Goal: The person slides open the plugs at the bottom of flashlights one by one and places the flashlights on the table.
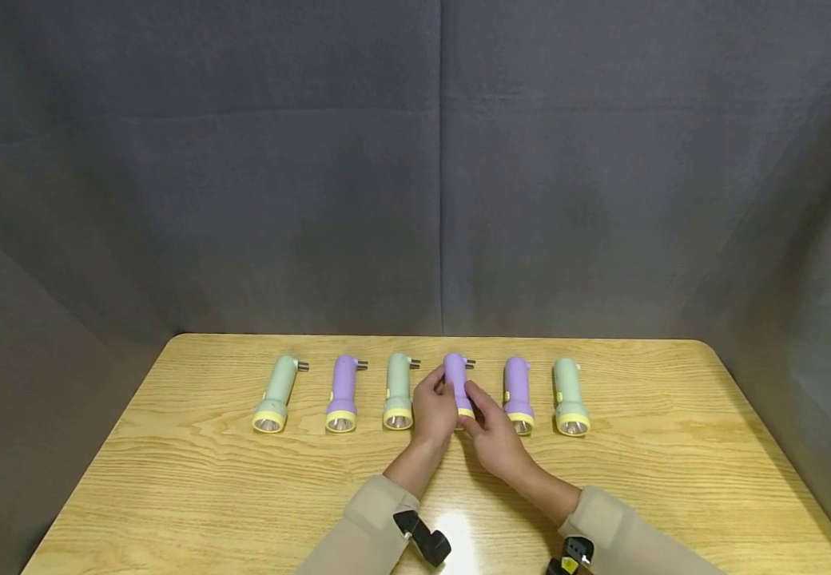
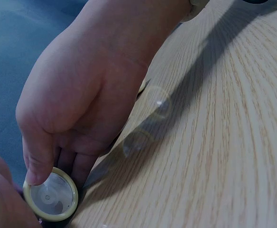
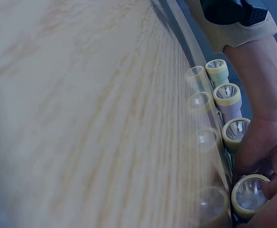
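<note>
Both hands are on a purple flashlight (image 1: 455,369) in the middle of a row, its yellow-rimmed lens (image 2: 50,199) facing me. From the left, my left hand (image 1: 435,411) grips its body, partly covering it. My right hand (image 1: 498,439) holds it from the right, fingers along the side and thumb at the lens rim, as the left wrist view shows. Two metal prongs stick out to the right near its far end. Closest on the left lies a green flashlight (image 1: 397,379); another purple flashlight (image 1: 518,383) lies just past the right fingers.
Further along the row lie a green flashlight (image 1: 279,391) and a purple flashlight (image 1: 343,383) on the left, and a green flashlight (image 1: 569,391) at the right end. All rest on a wooden table (image 1: 192,479). A dark grey curtain (image 1: 315,200) hangs behind it.
</note>
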The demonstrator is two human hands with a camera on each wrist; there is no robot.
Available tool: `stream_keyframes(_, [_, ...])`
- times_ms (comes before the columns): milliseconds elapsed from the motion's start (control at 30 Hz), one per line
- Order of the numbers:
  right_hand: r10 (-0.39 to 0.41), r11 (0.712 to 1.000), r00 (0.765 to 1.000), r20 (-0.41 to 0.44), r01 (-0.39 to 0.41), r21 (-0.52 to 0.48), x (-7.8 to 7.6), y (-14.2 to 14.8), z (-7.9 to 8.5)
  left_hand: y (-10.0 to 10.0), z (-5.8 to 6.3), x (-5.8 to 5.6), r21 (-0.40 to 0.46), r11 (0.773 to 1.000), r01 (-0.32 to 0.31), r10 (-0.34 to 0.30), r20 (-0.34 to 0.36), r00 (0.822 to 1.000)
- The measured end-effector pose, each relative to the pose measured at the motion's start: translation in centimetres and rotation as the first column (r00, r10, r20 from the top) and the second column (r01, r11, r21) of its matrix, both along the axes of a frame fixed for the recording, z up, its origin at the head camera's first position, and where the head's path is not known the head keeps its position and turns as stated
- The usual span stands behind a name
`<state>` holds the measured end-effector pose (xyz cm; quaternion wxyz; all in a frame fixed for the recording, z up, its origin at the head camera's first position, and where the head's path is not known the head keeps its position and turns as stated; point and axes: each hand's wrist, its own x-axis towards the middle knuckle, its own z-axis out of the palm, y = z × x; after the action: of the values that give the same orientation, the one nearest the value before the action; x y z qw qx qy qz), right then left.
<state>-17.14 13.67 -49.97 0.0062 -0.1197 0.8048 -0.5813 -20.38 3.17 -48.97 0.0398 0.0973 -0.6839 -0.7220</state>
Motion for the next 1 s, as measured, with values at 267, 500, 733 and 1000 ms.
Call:
stream_keyframes(267, [0.008, 1.0, 1.0, 0.0, -0.008, 0.003, 0.1, 0.0, 0.1, 0.0, 0.0, -0.1, 0.007, 1.0, -0.001, 0.001, 0.004, 1.0])
stream_keyframes(500, [0.005, 1.0, 1.0, 0.008, -0.005, -0.003, 0.0, 0.0, 0.0, 0.0, 0.2, -0.2, 0.0, 1.0, -0.002, 0.002, 0.016, 1.0])
stream_keyframes(733, [0.013, 0.999, 1.0, 0.004, -0.013, -0.036, 0.2, 0.0, 0.2, -0.1, 0.5, -0.4, 0.048, 0.999, 0.011, -0.012, 0.028, 1.0])
stream_keyframes(1000, [0.015, 1.0, 0.999, -0.031, -0.014, 0.026, 0.9, 0.1, 1.2, -0.6, 1.3, 0.0, -0.043, 0.999, -0.002, 0.003, 0.021, 1.0])
